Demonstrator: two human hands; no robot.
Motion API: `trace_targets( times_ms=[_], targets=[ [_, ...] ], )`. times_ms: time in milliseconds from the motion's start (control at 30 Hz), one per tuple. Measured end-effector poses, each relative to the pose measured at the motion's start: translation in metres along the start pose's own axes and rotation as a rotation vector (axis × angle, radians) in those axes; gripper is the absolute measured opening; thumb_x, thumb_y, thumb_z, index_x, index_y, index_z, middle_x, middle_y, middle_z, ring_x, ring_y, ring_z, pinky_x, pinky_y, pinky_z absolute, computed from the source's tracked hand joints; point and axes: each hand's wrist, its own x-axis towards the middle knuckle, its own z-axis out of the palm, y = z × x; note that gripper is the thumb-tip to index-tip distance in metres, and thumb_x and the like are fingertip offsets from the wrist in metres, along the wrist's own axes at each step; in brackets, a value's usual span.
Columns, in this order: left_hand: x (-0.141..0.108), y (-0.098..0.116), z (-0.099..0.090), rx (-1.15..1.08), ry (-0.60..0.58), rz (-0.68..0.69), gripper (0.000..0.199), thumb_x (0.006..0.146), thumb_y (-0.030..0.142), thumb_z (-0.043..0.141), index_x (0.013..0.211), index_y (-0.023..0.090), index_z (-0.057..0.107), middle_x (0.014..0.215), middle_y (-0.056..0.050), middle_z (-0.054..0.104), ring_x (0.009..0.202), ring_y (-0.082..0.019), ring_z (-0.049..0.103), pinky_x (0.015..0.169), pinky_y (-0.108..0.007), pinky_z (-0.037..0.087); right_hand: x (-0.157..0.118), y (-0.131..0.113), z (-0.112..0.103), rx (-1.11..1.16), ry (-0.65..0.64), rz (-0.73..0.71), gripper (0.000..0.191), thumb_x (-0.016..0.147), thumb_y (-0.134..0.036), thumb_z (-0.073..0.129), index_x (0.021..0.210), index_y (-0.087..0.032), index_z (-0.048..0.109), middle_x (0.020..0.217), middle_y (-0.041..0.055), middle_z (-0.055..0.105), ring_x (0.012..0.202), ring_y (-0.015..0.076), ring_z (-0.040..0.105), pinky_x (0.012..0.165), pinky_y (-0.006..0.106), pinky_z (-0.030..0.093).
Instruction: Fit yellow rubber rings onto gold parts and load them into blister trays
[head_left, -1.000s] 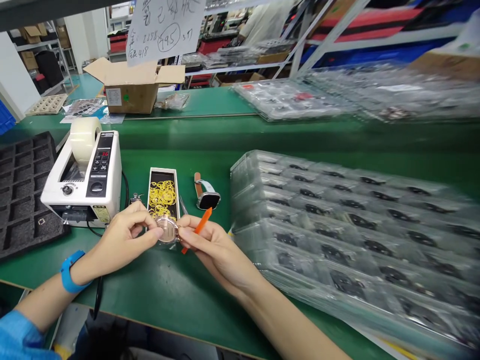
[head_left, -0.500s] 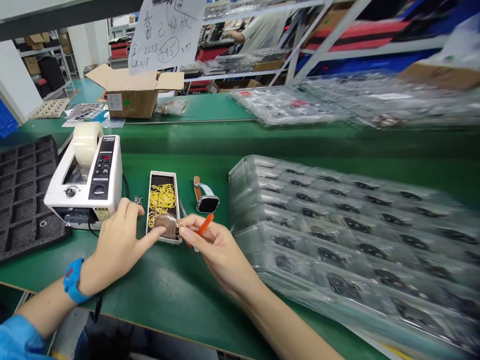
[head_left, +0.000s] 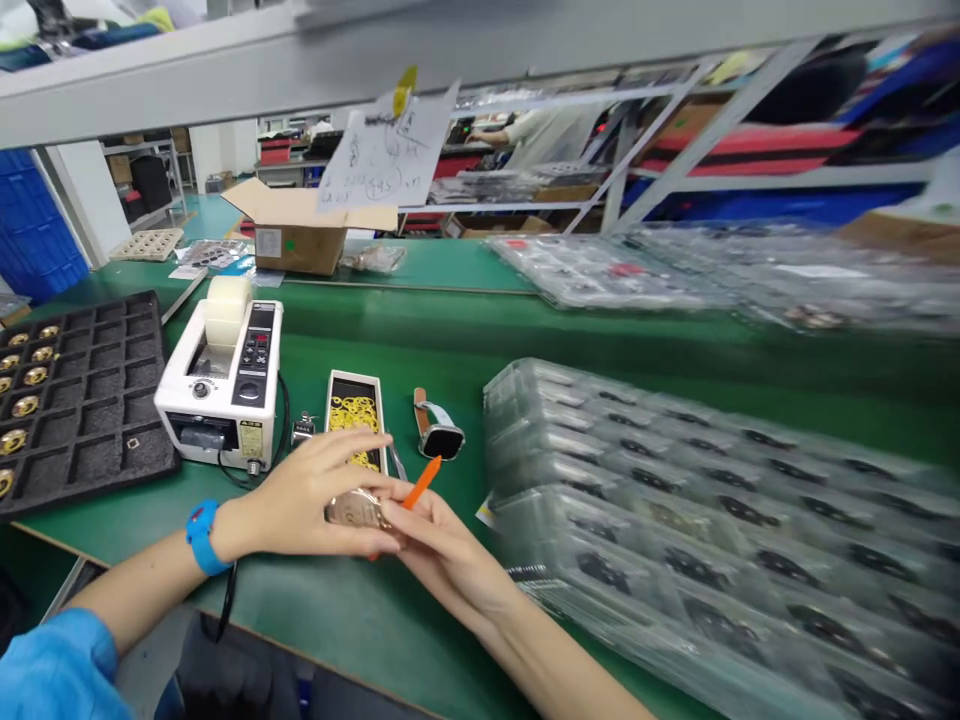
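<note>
A round, shiny brownish-metal watch case [head_left: 357, 508] is between my two hands, above the near end of a small white box. My left hand [head_left: 315, 495], with a blue wristband, curves around it, fingers on the far side and thumb on the near side. My right hand [head_left: 442, 535] pinches the case's right edge. An orange pointed tool [head_left: 422, 483] sticks up between my right fingers; most of it is hidden. The white box [head_left: 381, 412] holds yellow rings [head_left: 354, 411]. Just right of the box lies a smartwatch [head_left: 441, 441] with a brown and pale strap.
A white tape dispenser [head_left: 221, 385] stands at left beside a black foam tray [head_left: 105, 400] with gold round parts. A small metal counter [head_left: 303, 428] sits near the box. Stacked clear plastic trays [head_left: 525, 470] fill the right. A cardboard box [head_left: 300, 245] and a hanging paper [head_left: 386, 150] are behind.
My left hand has moved right and closed around the watch case, its fingers now reaching my right hand. The view has tilted up and left, showing more of the foam tray and the shelf above.
</note>
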Motion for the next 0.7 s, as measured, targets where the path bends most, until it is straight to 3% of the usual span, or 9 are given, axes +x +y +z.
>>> trace_targets(
  times_ms=[100,167,233,300,367,433,533,700],
  targets=[
    [-0.006,0.013,-0.005,-0.120,-0.086,-0.014,0.049,0.074,0.037,0.072,0.117,0.017,0.058,0.138,-0.018,0.049,0.130,-0.028,0.044,0.108,-0.044,0.036,-0.009,-0.002,0.010,0.034,-0.052,0.019,0.034,0.062,-0.046,0.078,0.076,-0.019,0.064,0.069,0.0010,0.058,0.064,0.0136,0.051,0.067,0.028,0.041],
    [-0.013,0.025,-0.009,-0.194,-0.073,-0.029,0.053,0.074,0.035,0.072,0.120,0.017,0.056,0.130,-0.018,0.056,0.124,-0.027,0.050,0.106,-0.041,0.039,-0.015,-0.004,0.016,0.021,-0.095,0.036,0.033,0.064,-0.047,0.077,0.074,-0.019,0.063,0.070,0.0010,0.058,0.065,0.0139,0.051,0.068,0.028,0.041],
    [-0.024,0.036,-0.013,-0.266,0.012,-0.091,0.063,0.068,0.036,0.077,0.123,0.017,0.053,0.123,-0.017,0.060,0.117,-0.027,0.056,0.102,-0.039,0.043,-0.017,-0.007,0.022,-0.037,-0.155,0.034,0.036,0.065,-0.050,0.076,0.069,-0.018,0.060,0.065,-0.0003,0.055,0.061,0.0125,0.047,0.063,0.026,0.038],
    [-0.036,0.044,-0.016,-0.359,0.165,-0.247,0.072,0.060,0.040,0.082,0.122,0.019,0.052,0.120,-0.015,0.059,0.111,-0.027,0.057,0.094,-0.038,0.047,-0.016,-0.012,0.029,-0.137,-0.202,-0.019,0.039,0.068,-0.053,0.073,0.066,-0.018,0.056,0.063,-0.0012,0.051,0.060,0.0117,0.044,0.060,0.025,0.036],
    [-0.046,0.047,-0.016,-0.492,0.307,-0.443,0.070,0.056,0.044,0.083,0.115,0.021,0.053,0.109,-0.011,0.061,0.099,-0.025,0.060,0.082,-0.033,0.051,-0.014,-0.015,0.036,-0.258,-0.227,-0.111,0.040,0.072,-0.055,0.068,0.066,-0.018,0.055,0.065,-0.0003,0.052,0.063,0.0127,0.045,0.063,0.027,0.036],
    [-0.053,0.046,-0.014,-0.623,0.367,-0.593,0.056,0.062,0.046,0.079,0.106,0.020,0.054,0.088,-0.005,0.062,0.081,-0.019,0.061,0.072,-0.029,0.050,-0.013,-0.015,0.040,-0.340,-0.216,-0.196,0.039,0.076,-0.055,0.064,0.069,-0.017,0.056,0.070,0.0010,0.053,0.068,0.0141,0.048,0.068,0.029,0.038],
    [-0.055,0.039,-0.003,-0.736,0.297,-0.680,0.043,0.068,0.047,0.074,0.095,0.019,0.056,0.069,0.000,0.059,0.066,-0.014,0.058,0.070,-0.027,0.047,-0.022,-0.007,0.037,-0.345,-0.164,-0.251,0.041,0.076,-0.057,0.063,0.071,-0.017,0.054,0.069,0.0004,0.053,0.068,0.0136,0.049,0.069,0.029,0.039],
    [-0.052,0.036,0.022,-0.741,0.119,-0.734,0.040,0.060,0.051,0.078,0.074,0.017,0.062,0.071,-0.003,0.061,0.069,-0.016,0.057,0.070,-0.027,0.047,-0.061,0.009,0.023,-0.523,0.058,-0.256,0.029,0.078,-0.043,0.061,0.069,-0.015,0.058,0.064,-0.0028,0.048,0.059,0.0090,0.040,0.058,0.023,0.033]
  ],
)
